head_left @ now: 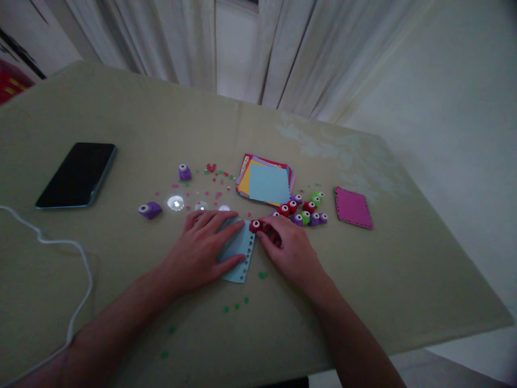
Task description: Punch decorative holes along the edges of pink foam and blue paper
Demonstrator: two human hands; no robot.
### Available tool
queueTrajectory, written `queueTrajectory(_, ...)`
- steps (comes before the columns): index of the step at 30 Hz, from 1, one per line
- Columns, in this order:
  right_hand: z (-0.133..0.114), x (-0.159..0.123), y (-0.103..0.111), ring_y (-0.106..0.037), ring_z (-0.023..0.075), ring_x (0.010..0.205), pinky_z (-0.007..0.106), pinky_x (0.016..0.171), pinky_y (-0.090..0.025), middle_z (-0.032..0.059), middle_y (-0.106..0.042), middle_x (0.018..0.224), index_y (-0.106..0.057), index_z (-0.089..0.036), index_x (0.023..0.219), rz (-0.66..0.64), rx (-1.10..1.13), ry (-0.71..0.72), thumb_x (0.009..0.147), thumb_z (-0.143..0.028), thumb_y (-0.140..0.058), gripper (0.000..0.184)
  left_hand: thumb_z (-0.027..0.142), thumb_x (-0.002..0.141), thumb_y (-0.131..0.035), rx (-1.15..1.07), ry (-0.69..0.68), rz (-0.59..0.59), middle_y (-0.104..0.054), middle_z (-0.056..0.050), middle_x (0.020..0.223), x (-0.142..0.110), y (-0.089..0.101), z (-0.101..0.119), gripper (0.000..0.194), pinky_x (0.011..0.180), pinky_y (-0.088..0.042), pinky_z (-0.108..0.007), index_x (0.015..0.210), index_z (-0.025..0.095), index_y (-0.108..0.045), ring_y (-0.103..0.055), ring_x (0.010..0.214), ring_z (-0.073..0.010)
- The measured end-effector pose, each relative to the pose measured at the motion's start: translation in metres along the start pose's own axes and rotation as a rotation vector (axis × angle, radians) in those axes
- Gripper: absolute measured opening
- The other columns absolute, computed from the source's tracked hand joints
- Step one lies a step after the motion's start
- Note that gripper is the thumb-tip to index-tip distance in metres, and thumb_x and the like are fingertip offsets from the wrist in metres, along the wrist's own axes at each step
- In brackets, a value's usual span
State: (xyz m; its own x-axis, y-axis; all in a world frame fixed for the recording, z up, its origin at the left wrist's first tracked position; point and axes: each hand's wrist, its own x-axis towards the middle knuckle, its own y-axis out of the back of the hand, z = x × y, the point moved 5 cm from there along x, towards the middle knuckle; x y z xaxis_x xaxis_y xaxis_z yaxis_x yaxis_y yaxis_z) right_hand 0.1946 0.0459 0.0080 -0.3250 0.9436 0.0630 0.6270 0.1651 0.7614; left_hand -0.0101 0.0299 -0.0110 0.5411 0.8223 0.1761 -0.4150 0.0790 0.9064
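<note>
A light blue sheet of paper [233, 274] lies on the table with a row of small punched holes down its right edge. Spread flat, my left hand [208, 242] presses on it with fingers apart. At the sheet's upper right corner is a small red paper punch [255, 226] with an eye-like button on top. My right hand [288, 245] pinches this punch from the right, between thumb and fingers. Just beyond that hand, several more punches [306, 217] in red, green and purple stand in a cluster, partly hidden by the fingers.
A stack of coloured paper [270, 182] lies farther back. To the right is a magenta sheet [354, 208] with punched edges. Two purple punches [149, 210] sit at left among paper confetti [218, 195]. A black-screened tablet [76, 175] and a white cable [83, 258] are farther left.
</note>
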Motion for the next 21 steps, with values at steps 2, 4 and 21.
queueTrajectory(2,-0.0001,0.0000,0.0002,-0.070,0.0234,0.094,0.035,0.085,-0.054,0.0071,-0.076,0.107,-0.073,-0.020,0.117,0.005,-0.006,0.007,0.099,-0.017,-0.069,0.019,0.055,0.101,-0.066,-0.005,0.001,-0.001,-0.058,-0.013,0.157,0.0001,-0.0001,0.0000,0.059,0.117,-0.033,-0.060,0.152,0.026,-0.060,-0.055,0.136,-0.0386)
queueTrajectory(4,-0.0004,0.0000,0.0004,-0.070,0.0234,0.094,0.035,0.085,-0.054,0.0072,-0.076,0.107,-0.073,-0.020,0.117,0.008,-0.008,0.008,0.099,-0.017,-0.069,0.019,0.054,0.101,-0.067,-0.008,0.003,-0.001,-0.058,-0.012,0.157,0.0002,0.0000,0.0001,0.058,0.117,-0.033,-0.060,0.151,0.026,-0.060,-0.054,0.136,-0.0387)
queueTrajectory(21,-0.0008,0.0001,0.0009,-0.071,0.0235,0.094,0.034,0.084,-0.052,0.0076,-0.076,0.107,-0.074,-0.020,0.115,0.011,-0.010,0.024,0.097,-0.016,-0.071,0.018,0.053,0.101,-0.066,0.005,0.003,-0.003,-0.058,-0.012,0.158,0.0004,-0.0001,0.0001,0.057,0.118,-0.031,-0.057,0.152,0.027,-0.059,-0.054,0.137,-0.0368)
